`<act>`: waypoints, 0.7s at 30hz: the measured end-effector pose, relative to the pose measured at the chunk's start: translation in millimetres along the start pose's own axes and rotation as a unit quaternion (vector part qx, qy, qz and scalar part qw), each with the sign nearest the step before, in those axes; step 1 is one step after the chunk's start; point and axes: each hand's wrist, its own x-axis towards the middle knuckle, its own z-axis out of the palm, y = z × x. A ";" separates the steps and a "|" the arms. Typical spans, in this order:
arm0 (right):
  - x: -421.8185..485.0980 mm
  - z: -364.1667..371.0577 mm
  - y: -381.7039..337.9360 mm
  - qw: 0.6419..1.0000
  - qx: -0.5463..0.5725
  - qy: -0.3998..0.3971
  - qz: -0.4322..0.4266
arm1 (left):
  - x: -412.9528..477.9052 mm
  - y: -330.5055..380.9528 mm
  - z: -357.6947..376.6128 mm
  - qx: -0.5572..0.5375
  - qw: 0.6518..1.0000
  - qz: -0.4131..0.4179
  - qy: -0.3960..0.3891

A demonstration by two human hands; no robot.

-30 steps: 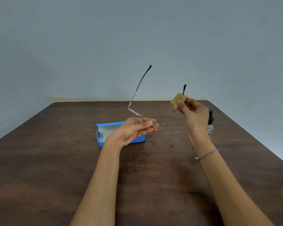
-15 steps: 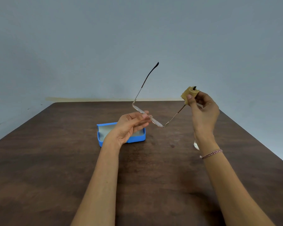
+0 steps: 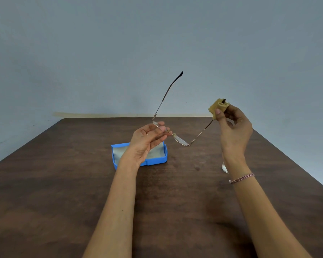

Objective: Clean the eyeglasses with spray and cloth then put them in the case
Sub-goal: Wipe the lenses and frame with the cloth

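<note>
While the eyeglasses (image 3: 179, 140) hang in the air above the counter (image 3: 63, 183), I log them as unfolded, lenses tilted towards the camera, with both temples pointing up and away.

Left hand (image 3: 147, 138): palm up, fingertips pinching the frame front by the near lens and bridge. I judge this grip is chosen to steady the thin metal without a finger landing on the glass of the far lens.

Right hand (image 3: 233, 127): thumb and forefinger pinching a folded tan cloth (image 3: 217, 108) around the outer end of one temple, whose dark tip just shows above the fold. The other fingers are loosely curled behind it. The other temple stands free, its dark tip highest in view.

Step in hand, as I read it: wiping along the temple arm. Holding the two ends apart puts the arm in light tension so the cloth can slide. Risk: bending the hinge if the pull is too firm.

A blue case (image 3: 155, 162) sits open on the counter, just behind and below the left hand, grey lining up, ready to receive the glasses. What I take to be the spray bottle (image 3: 225, 168) is mostly hidden behind the right wrist, and only a clear sliver shows. A beaded bracelet (image 3: 241, 178) is on that wrist.
</note>
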 end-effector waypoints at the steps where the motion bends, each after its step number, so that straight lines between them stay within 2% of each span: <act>1: -1.2 0.1 -1.9 1.000 0.001 0.001 -0.006 | -0.3 0.2 -0.2 0.003 1.000 -0.002 0.000; 10: -10.3 0.2 -22.0 0.996 0.071 0.020 -0.054 | -2.5 1.2 -3.8 0.021 0.999 -0.008 -0.024; 16: -11.5 -3.2 -30.4 0.981 0.114 0.068 -0.142 | -1.9 0.0 -0.7 0.042 0.999 -0.004 -0.014; 18: -14.4 -0.8 -30.5 0.977 0.123 0.062 -0.165 | -2.6 -0.6 1.6 0.050 0.999 0.004 -0.012; 21: -21.5 8.1 -26.3 0.977 0.120 0.009 -0.176 | -2.5 -2.7 7.0 0.069 0.998 0.014 -0.005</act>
